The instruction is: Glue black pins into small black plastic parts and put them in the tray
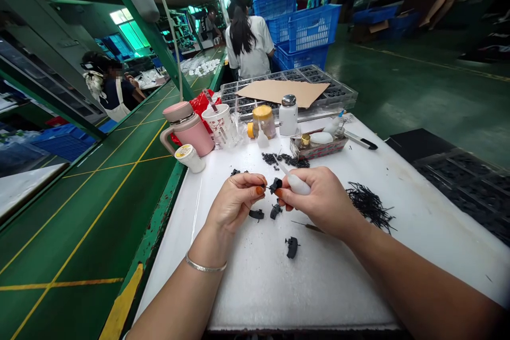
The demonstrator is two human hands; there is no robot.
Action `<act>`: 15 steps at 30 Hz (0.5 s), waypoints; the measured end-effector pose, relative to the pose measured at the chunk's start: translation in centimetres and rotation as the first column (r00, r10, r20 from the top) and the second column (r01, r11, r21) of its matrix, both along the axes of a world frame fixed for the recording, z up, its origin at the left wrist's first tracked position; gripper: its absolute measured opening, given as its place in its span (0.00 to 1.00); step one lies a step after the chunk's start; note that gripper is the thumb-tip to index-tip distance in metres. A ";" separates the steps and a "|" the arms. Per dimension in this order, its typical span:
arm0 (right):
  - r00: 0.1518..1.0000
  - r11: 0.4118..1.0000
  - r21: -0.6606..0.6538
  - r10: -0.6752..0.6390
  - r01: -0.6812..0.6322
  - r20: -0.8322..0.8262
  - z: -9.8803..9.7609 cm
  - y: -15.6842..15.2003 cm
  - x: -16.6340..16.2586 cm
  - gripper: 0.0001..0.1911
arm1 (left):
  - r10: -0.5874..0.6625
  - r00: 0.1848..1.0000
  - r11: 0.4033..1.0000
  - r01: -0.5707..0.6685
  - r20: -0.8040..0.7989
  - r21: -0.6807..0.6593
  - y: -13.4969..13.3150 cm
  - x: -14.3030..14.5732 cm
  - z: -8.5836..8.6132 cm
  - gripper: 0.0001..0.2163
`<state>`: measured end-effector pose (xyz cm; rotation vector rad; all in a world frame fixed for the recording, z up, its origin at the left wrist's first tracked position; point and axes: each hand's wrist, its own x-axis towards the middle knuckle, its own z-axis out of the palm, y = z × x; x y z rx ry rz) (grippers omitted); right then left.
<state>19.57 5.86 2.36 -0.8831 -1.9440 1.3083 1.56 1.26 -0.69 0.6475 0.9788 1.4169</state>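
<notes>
Well inside the edges of the white tabletop, my left hand pinches a black pin, my right hand a black plastic part and white squeeze bottle, nozzle pointing away.

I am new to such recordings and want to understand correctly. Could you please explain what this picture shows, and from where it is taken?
There is no robot: a camera on the person's head looks forward and down at two bare hands. The left hand seems to pinch a thin dark piece; the right hand holds a white squeeze bottle. Between the hands is a small black part. On the white tabletop lie a curved black part, a pile of thin black rods and, farther back, a pink mug and a yellow-lidded jar.
</notes>
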 end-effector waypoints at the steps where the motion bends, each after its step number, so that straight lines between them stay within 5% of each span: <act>1: 1.000 1.000 -0.001 0.000 0.000 0.002 0.0 0.0 0.0 0.08 | -0.001 1.000 1.000 0.001 -0.001 0.005 0.0 0.0 0.0 0.11; 15: 1.000 1.000 0.006 0.006 -0.006 0.009 -0.2 0.1 -0.1 0.09 | -0.020 0.997 0.999 0.022 -0.072 0.039 0.0 -0.2 0.2 0.09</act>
